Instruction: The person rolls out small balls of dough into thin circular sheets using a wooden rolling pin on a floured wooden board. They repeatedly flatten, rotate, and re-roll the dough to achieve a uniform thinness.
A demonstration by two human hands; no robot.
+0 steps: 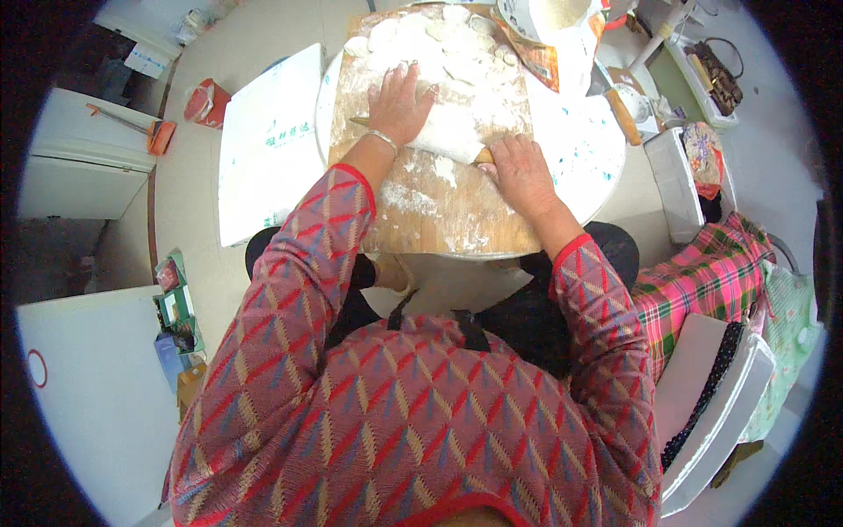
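A wooden rolling pin lies across a floured wooden board, with a white sheet of dough around its middle. My left hand rests over the pin near its left end, palm down, fingers stretched forward and apart. The pin's pointed left tip sticks out beside that wrist, which wears a bangle. At the other end, my right hand curls over the pin, its thumb on the near side. Beyond the hands, several floury dough pieces are spread over loose flour.
The board sits on a round white table. At back right are a bowl, an orange-and-white bag and a wooden-handled knife. A white foam box lid stands left; a red bin is behind it.
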